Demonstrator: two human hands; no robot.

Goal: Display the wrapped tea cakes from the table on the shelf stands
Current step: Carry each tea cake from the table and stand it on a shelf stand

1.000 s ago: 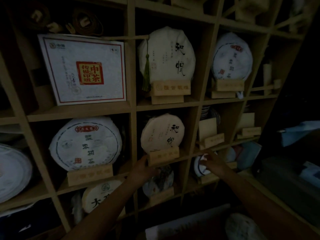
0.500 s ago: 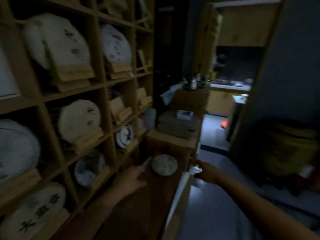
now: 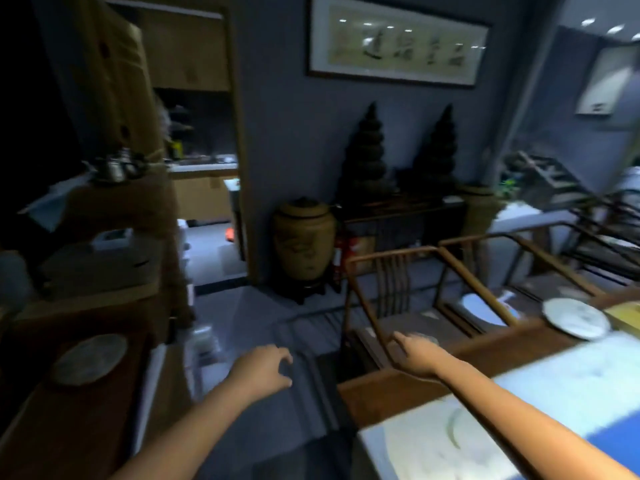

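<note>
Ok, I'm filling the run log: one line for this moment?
phase: reaching for next cake | left hand: empty | right hand: empty, stretched out | tea cake: on table

A tea shop's sitting room

Framed calligraphy (image 3: 398, 41) hangs on a grey wall; a clay jar (image 3: 304, 242), wooden chairs (image 3: 398, 289), a long table (image 3: 485, 355) with a wrapped tea cake (image 3: 575, 317).

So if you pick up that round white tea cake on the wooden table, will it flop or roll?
Probably neither. The tea cake looks like a flat, stiff disc, so it should keep its shape. Lying flat on the table, it shouldn't roll unless stood on edge. Its paper wrap may feel slightly slippery.
</note>
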